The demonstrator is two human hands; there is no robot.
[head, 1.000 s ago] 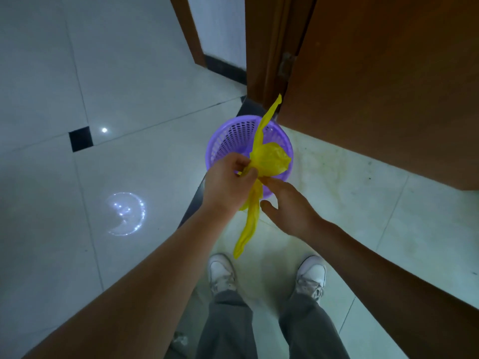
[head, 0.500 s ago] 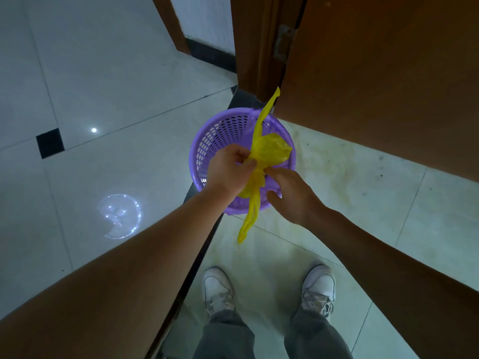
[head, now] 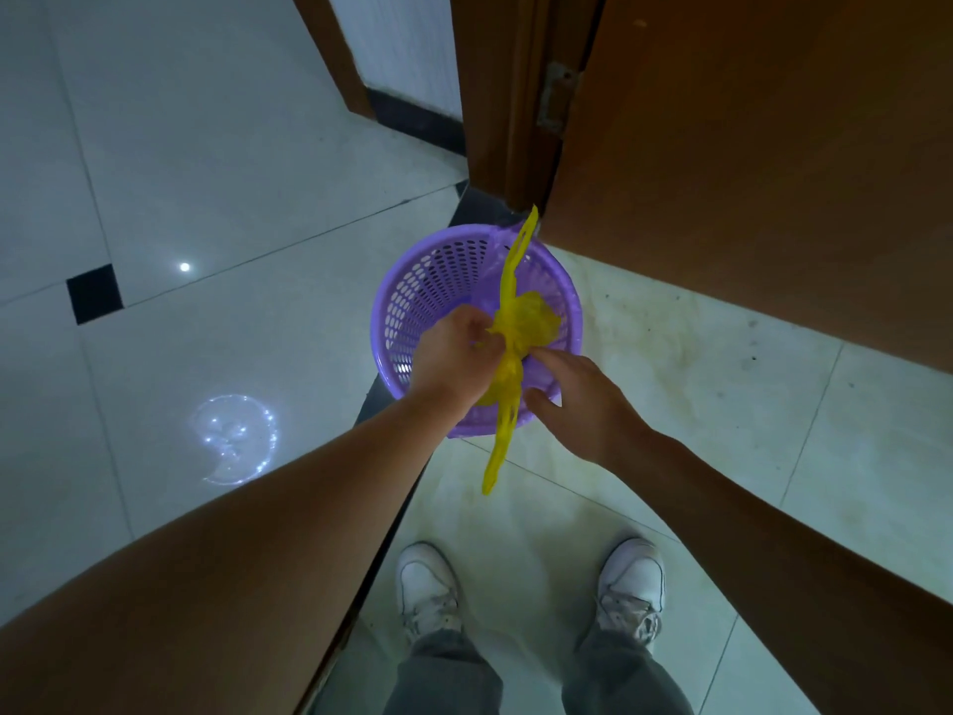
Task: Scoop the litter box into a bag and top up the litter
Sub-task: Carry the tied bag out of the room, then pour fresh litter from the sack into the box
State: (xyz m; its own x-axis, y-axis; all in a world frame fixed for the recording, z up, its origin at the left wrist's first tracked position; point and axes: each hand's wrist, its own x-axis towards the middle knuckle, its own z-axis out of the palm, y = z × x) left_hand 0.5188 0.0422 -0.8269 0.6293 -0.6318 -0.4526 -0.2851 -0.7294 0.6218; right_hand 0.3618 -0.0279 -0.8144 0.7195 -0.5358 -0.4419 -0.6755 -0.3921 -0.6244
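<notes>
Over purple basket (head: 412,301) — bunched yellow bag (head: 531,322)

Home interior, doorway. Brown wooden door (head: 763,172) on hinge (head: 554,98); glossy pale floor tiles (head: 206,172) left of door; purple plastic basket (head: 412,296) at door's foot.
</notes>
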